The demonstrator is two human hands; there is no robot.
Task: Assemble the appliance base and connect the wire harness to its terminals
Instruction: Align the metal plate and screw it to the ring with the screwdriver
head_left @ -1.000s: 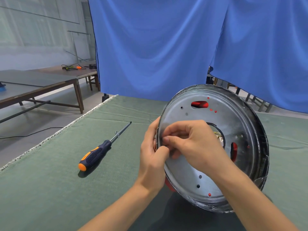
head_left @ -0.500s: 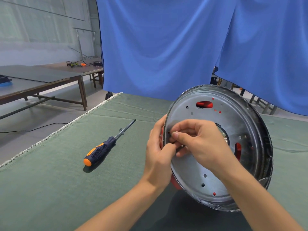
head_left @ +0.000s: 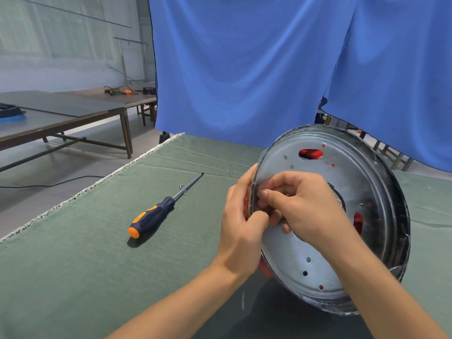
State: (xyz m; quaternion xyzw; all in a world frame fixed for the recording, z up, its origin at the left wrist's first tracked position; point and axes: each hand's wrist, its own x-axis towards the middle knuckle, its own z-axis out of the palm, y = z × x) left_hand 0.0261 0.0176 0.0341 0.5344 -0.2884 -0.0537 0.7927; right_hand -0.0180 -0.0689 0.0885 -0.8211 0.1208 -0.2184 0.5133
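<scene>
head view: the appliance base (head_left: 325, 221) stands tilted on edge on the green table (head_left: 73, 265), its metal underside turned toward the person, likely for access. left hand (head_left: 241, 231) grips the base's near-left rim to steady it; right hand (head_left: 300, 204) pinches something small against the plate beside that rim, too hidden to name. a screwdriver (head_left: 156, 214) lies well left of the base, with loose screws (head_left: 182, 188) by its shaft.

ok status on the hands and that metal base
Left hand grips the rim of the metal base, tilted on edge. Right hand pinches something small at its face, unclear what. Screwdriver lies idle on the green cloth.
</scene>
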